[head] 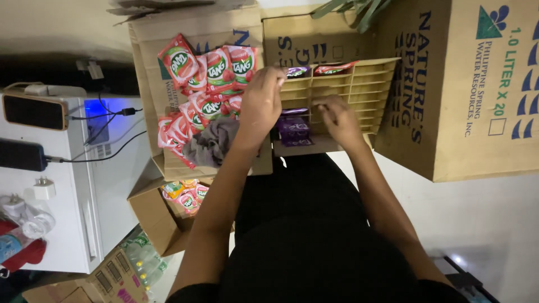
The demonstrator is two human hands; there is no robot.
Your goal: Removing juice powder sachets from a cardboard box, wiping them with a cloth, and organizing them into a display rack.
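My left hand (pixel 261 101) reaches to the top left corner of a cardboard divider rack (pixel 365 84), its fingers closed at a purple sachet (pixel 297 71) in a slot. My right hand (pixel 336 116) rests lower on the rack, fingertips pinched at a slot edge beside purple sachets (pixel 293 130); whether it holds anything is unclear. A red sachet (pixel 334 68) lies in the rack's top row. Left of my left arm, a cardboard box (pixel 147 73) holds several red drink-powder sachets (pixel 210 70) and a grey cloth (pixel 212 143).
A large cardboard box (pixel 477 90) stands right of the rack. A lower open box (pixel 151 216) holds more sachets. At left a white appliance (pixel 84 191) carries phones, cables and chargers. Plastic bottles (pixel 143 261) lie in a carton below.
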